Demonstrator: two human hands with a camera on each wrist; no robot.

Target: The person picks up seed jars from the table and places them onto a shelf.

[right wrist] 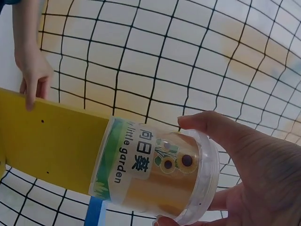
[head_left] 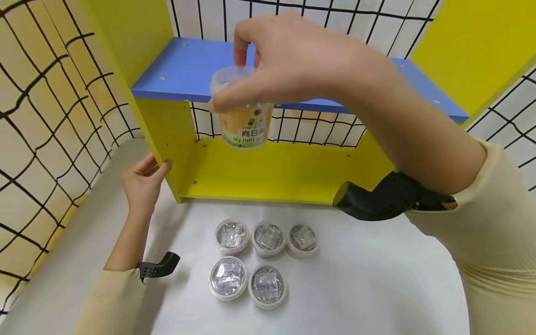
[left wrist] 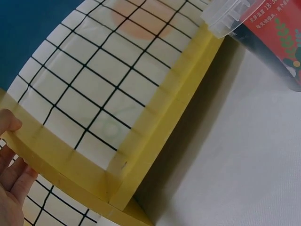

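My right hand grips a clear plastic cup round its lidded top, in front of the blue shelf. In the right wrist view the cup shows a label with sunflowers and "little garden"; the right hand has thumb and fingers about its lid rim. My left hand pinches the front edge of the yellow side panel low on the left. The left wrist view shows the fingers of that hand on the panel's edge.
The blue shelf spans the yellow unit above its yellow bottom board. Several lidded cups stand in two rows on the white table. Grid-patterned cloth surrounds the unit at the back and sides.
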